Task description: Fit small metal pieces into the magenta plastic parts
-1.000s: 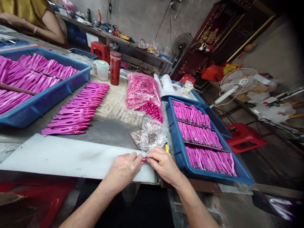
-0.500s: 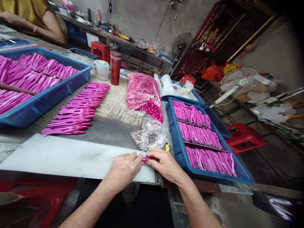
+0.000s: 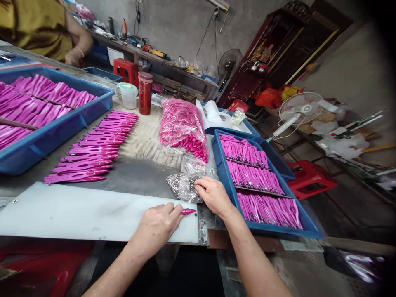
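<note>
My left hand (image 3: 162, 222) is closed around a small pink pointed plastic piece (image 3: 188, 211), its tip sticking out to the right over the white board (image 3: 93, 212). My right hand (image 3: 215, 196) reaches into a crumpled clear plastic bag (image 3: 187, 187) of small shiny metal parts (image 3: 175, 184). Thumb and forefinger are pinched together there; whatever lies between them is too small to make out. Left of the bag, a row of long pink plastic pieces with darker pointed ends (image 3: 93, 148) lies side by side on the table.
A blue divided tray (image 3: 93, 113) of pink pieces stands at left, another blue tray (image 3: 309, 233) at right. Behind the metal parts sits a clear bag of darker pink pieces (image 3: 182, 123). A red tumbler (image 3: 145, 95) and lidded tub (image 3: 128, 97) stand farther back. A person in a mustard top (image 3: 34, 29) sits far left.
My right hand has left the pink piece and moved up to the bag of metal parts. My left hand still holds the piece. The view has shifted slightly.
</note>
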